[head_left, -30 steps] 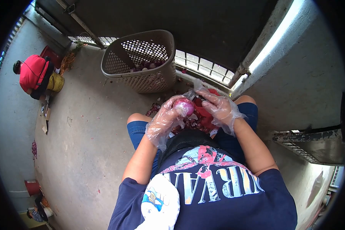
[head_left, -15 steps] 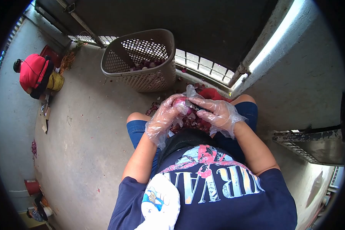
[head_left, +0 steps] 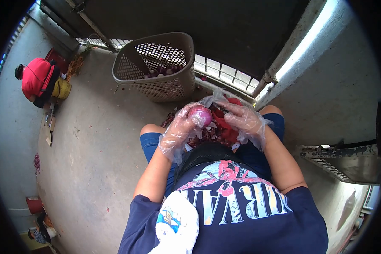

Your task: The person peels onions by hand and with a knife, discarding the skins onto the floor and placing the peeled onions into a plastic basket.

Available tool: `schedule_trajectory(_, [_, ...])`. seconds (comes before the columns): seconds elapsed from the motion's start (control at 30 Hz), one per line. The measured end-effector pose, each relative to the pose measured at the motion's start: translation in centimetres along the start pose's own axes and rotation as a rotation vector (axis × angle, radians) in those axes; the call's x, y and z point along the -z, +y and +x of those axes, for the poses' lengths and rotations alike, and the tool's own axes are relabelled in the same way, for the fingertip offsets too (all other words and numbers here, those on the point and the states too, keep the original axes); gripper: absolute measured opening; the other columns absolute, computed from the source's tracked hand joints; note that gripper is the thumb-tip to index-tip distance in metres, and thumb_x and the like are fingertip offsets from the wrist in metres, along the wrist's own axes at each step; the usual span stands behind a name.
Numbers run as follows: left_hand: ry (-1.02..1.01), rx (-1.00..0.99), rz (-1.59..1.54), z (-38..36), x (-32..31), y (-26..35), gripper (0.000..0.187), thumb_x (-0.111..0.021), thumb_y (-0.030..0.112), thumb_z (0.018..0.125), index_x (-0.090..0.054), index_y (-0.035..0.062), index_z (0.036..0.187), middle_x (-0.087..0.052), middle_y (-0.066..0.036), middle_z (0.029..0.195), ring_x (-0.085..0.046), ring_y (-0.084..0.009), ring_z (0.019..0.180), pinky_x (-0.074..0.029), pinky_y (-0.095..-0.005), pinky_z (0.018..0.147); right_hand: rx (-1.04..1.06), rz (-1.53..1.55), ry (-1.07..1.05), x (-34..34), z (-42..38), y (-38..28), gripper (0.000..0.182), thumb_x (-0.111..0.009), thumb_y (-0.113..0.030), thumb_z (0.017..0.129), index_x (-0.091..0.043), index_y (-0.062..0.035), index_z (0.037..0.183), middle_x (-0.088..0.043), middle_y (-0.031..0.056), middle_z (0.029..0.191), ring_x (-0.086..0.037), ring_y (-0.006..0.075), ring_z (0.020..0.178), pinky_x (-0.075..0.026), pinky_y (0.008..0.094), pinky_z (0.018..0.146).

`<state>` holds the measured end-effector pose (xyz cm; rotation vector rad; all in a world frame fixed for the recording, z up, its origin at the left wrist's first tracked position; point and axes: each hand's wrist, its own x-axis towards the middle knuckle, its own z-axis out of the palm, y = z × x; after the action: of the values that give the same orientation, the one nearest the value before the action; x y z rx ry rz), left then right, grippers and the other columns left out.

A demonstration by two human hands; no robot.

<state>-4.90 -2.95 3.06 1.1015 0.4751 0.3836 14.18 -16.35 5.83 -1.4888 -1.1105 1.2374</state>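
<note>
My left hand (head_left: 180,127), in a clear plastic glove, is wrapped round a purple-red onion (head_left: 200,116) with a shiny skin. Close beside it, to the right, is my right hand (head_left: 244,120), gloved the same way. Its fingers are bent and point toward the onion, apart from it; whatever they grip is hard to make out. Below both hands, between my knees, lies a heap of dark red onion skins (head_left: 209,134). Something red (head_left: 230,134), partly covered by the right hand, shows next to the skins.
A brown perforated plastic basket (head_left: 154,84) with onions (head_left: 167,71) inside stands ahead, by a barred gap. A wall rises on the right. On the left, a person in a red top (head_left: 36,78) sits bent over near a yellow container (head_left: 62,89). A red bucket (head_left: 35,205) stands lower left.
My right hand has drawn back to the right, away from the onion. A dark object seen between its fingers earlier no longer shows clearly. The onion now sits more exposed in my left hand.
</note>
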Motion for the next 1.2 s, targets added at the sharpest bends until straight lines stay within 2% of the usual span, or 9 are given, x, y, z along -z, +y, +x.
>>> schedule_trajectory(0.07, [0.0,0.035,-0.026,0.3,-0.5,0.8,0.04,-0.061,0.02,0.079,-0.05,0.0064,0.115,-0.057,-0.005,0.102,-0.056,-0.0133,0.084,-0.048,-0.0256,0.062,-0.049,0.243,-0.089,-0.7,-0.3,-1.5,0.055,-0.055,-0.029,0.088,-0.038,-0.0092,0.137,-0.041,0.0143,0.137,-0.036,0.0241,0.128,-0.025,0.0326,0.106])
schedule_trajectory(0.1, [0.016,0.101,-0.045,0.1,-0.7,1.3,0.054,-0.069,0.027,0.072,-0.048,0.0053,0.117,-0.056,-0.008,0.106,-0.057,-0.0186,0.095,-0.049,-0.0322,0.083,0.023,0.162,-0.13,-0.8,-0.2,-1.7,0.057,-0.055,-0.029,0.088,-0.037,-0.008,0.137,-0.039,0.0145,0.138,-0.034,0.0236,0.129,-0.023,0.0323,0.107])
schedule_trajectory(0.4, [-0.025,0.079,-0.342,0.0,-1.2,0.1,0.067,-0.071,0.035,0.07,-0.043,0.006,0.123,-0.053,-0.009,0.113,-0.056,-0.0232,0.101,-0.045,-0.04,0.093,0.149,0.057,-0.082,-1.8,0.0,0.7,0.06,-0.057,-0.032,0.088,-0.035,-0.0079,0.138,-0.039,0.0112,0.139,-0.033,0.0216,0.13,-0.022,0.0315,0.108])
schedule_trajectory(0.73, [-0.008,0.047,-0.28,0.4,-0.1,-1.0,0.066,-0.072,0.036,0.069,-0.045,0.0062,0.122,-0.053,-0.008,0.115,-0.055,-0.0208,0.104,-0.044,-0.0375,0.094,0.14,-0.151,-0.049,-1.6,0.0,-0.7,0.051,-0.055,-0.031,0.088,-0.044,-0.0119,0.134,-0.045,0.0123,0.134,-0.038,0.0236,0.128,-0.025,0.0335,0.107])
schedule_trajectory(0.8, [-0.018,0.039,-0.294,0.2,-0.4,-0.9,0.051,-0.063,0.026,0.076,-0.046,0.0079,0.121,-0.054,-0.005,0.11,-0.054,-0.0149,0.095,-0.046,-0.027,0.077,0.157,-0.145,-0.03,-1.6,0.4,0.0,0.05,-0.055,-0.03,0.088,-0.044,-0.0112,0.133,-0.046,0.0121,0.133,-0.038,0.0229,0.127,-0.026,0.0334,0.106])
schedule_trajectory(0.9, [-0.013,0.036,-0.29,0.0,-0.8,-0.8,0.052,-0.063,0.027,0.076,-0.046,0.0081,0.121,-0.054,-0.005,0.111,-0.054,-0.0148,0.096,-0.046,-0.028,0.078,0.055,0.113,0.021,-1.7,0.5,0.2,0.048,-0.053,-0.029,0.09,-0.044,-0.0108,0.133,-0.045,0.0123,0.134,-0.04,0.0214,0.126,-0.027,0.0306,0.105])
schedule_trajectory(1.0, [-0.037,0.064,-0.28,0.3,-0.2,-0.9,0.066,-0.072,0.038,0.069,-0.046,0.0077,0.122,-0.053,-0.008,0.116,-0.053,-0.021,0.106,-0.043,-0.0381,0.095,0.169,-0.064,-0.06,-1.1,-0.1,0.1,0.054,-0.055,-0.033,0.088,-0.04,-0.0118,0.136,-0.042,0.0129,0.136,-0.037,0.0219,0.128,-0.026,0.0311,0.106])
schedule_trajectory(1.13, [-0.033,0.08,-0.234,0.3,-0.5,-0.6,0.063,-0.07,0.037,0.071,-0.046,0.0073,0.122,-0.053,-0.008,0.115,-0.054,-0.0211,0.105,-0.043,-0.0382,0.094,0.186,-0.138,-0.081,-1.5,-0.4,-0.4,0.058,-0.055,-0.035,0.088,-0.037,-0.0117,0.137,-0.042,0.0138,0.137,-0.034,0.0255,0.131,-0.023,0.0331,0.108])
schedule_trajectory(1.2, [-0.044,0.047,-0.251,0.1,-0.8,-0.4,0.052,-0.063,0.027,0.075,-0.047,0.0074,0.12,-0.054,-0.004,0.11,-0.054,-0.0157,0.098,-0.045,-0.0293,0.081,0.165,-0.148,-0.076,-1.4,-0.4,-0.3,0.057,-0.055,-0.036,0.088,-0.038,-0.0116,0.137,-0.042,0.0138,0.137,-0.034,0.0261,0.13,-0.023,0.0332,0.108])
